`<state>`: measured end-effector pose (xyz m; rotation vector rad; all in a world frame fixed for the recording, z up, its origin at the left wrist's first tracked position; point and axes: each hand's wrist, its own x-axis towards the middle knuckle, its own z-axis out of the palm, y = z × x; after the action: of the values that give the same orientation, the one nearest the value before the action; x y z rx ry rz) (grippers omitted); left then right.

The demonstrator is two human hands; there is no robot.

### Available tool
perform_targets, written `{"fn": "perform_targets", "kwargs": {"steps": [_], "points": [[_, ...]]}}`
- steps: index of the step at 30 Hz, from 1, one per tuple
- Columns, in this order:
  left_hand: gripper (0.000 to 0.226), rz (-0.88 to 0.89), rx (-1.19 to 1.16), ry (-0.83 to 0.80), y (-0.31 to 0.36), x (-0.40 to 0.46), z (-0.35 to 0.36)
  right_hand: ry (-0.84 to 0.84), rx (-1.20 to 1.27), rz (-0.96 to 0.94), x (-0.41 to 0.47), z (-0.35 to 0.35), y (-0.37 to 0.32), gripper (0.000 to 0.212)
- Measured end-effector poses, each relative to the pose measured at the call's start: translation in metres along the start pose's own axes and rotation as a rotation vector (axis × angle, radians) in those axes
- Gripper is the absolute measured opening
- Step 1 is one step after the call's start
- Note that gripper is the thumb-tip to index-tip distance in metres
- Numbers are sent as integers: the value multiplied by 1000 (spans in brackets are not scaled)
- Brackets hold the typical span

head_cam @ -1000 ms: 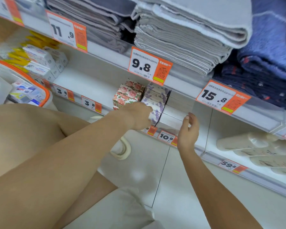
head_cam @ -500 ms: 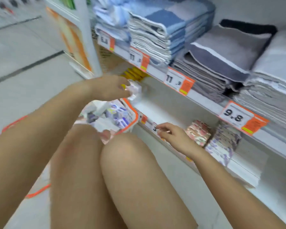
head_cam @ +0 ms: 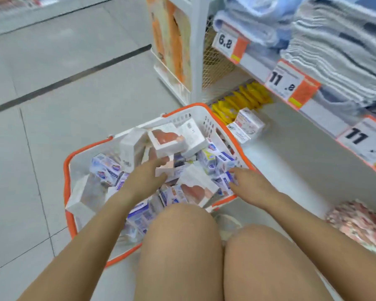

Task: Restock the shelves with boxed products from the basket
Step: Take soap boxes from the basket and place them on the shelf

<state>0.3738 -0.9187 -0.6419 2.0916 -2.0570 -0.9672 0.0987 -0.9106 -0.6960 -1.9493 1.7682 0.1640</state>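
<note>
**Both hands down in the basket of boxes**

Fingers [head_cam: 161, 162] of the left hand [head_cam: 143, 179] reach into the heap and curl round a small white and pink box [head_cam: 168, 168], thumb under it and fingertips on top; motion blur softens the outline. Right hand [head_cam: 251, 181] lies just inside the basket's near right corner, fingers stretched out and resting on blue and white boxes [head_cam: 223, 181]; whether they pinch anything I cannot tell, since the tips are smeared. Two bare knees [head_cam: 178, 246] fill the bottom of the view and hide the basket's near rim.

Around the hands, the white basket [head_cam: 67, 181] with orange edging sits on the tiled floor [head_cam: 52, 94], piled with boxes lying at all angles; print on them is too blurred to read.

Further right, the bottom shelf [head_cam: 291, 148] holds a few small boxes [head_cam: 248, 124] beside yellow packets [head_cam: 241, 101], and a floral pack [head_cam: 356, 222] is cut off by an arm. Above hang price tags [head_cam: 291, 83] and folded towels [head_cam: 334, 44].
</note>
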Motion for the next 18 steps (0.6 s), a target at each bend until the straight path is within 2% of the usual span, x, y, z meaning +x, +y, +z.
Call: {"fn": "perform_targets", "kwargs": {"steps": [2, 4, 5, 7, 10, 13, 15, 16, 18], "points": [[40, -60, -91, 167, -15, -6, 9, -71, -118, 8, 12, 9, -6, 31], [37, -135, -159, 244, -32, -10, 15, -45, -166, 36, 20, 12, -9, 32], [37, -151, -175, 217, -39, -13, 18, -12, -162, 53, 23, 14, -10, 35], [43, -130, -128, 51, -51, -19, 25, 21, -144, 71, 29, 19, -10, 47], [57, -159, 40, -206, -60, -28, 33, -41, -133, 103, 32, 22, -12, 57], [52, -171, 155, -170, -67, -38, 39, 18, -150, 94, 28, 18, -15, 53], [36, -139, 141, -115, -71, -45, 38, 132, -121, 53, 20, 12, -19, 52], [29, -131, 109, -100, -74, -48, 36, 199, -58, 37, 14, 7, -21, 53], [29, -141, 36, -75, -75, -54, 29, 312, 189, 63, -2, -8, -25, 57]]}}
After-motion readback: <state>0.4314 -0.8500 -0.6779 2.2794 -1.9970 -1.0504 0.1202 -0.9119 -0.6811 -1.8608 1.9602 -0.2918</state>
